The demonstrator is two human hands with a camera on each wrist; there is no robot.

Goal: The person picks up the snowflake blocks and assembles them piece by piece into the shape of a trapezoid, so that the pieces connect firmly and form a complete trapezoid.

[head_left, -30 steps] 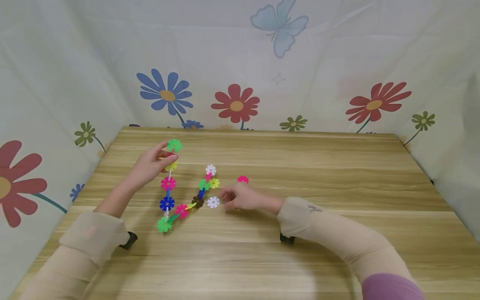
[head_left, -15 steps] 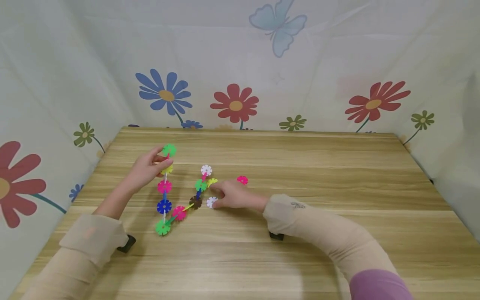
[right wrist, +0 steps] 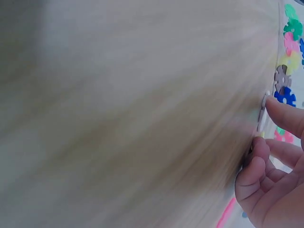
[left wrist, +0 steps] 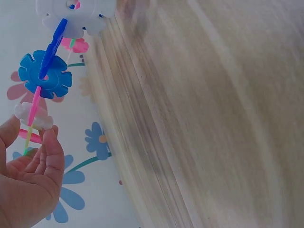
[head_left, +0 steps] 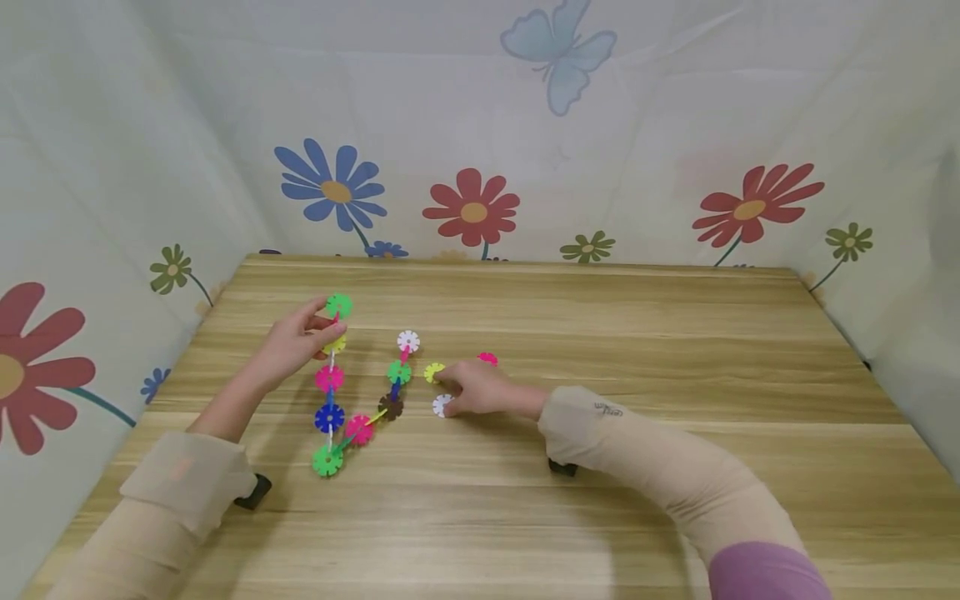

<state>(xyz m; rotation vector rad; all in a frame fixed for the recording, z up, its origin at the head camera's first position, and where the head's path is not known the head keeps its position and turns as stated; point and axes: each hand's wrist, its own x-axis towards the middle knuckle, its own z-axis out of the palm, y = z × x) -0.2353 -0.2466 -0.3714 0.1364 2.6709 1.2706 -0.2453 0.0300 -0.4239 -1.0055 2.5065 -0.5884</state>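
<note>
My left hand (head_left: 296,346) grips a chain of interlocking snowflake discs (head_left: 330,379) near its far end, with thumb and fingers around the yellow disc (head_left: 337,342) below a green end disc (head_left: 339,305). The chain bends at a near green disc (head_left: 327,461) and runs back up right to a white end disc (head_left: 408,341). In the left wrist view, several joined discs (left wrist: 45,75) lead up from the pinching fingers. My right hand (head_left: 480,387) has its thumb at a loose white disc (head_left: 441,406) and a finger at a loose yellow disc (head_left: 432,372).
A loose pink disc (head_left: 487,359) lies just behind my right hand. The wooden table (head_left: 637,350) reaches back to a curtain (head_left: 637,150) printed with flowers and a butterfly. Dark wrist mounts (head_left: 253,492) show below both cuffs.
My right hand has reached left to the loose yellow and white discs, then drawn back right, and both discs have slid right with it. My left hand has come slightly nearer with the chain.
</note>
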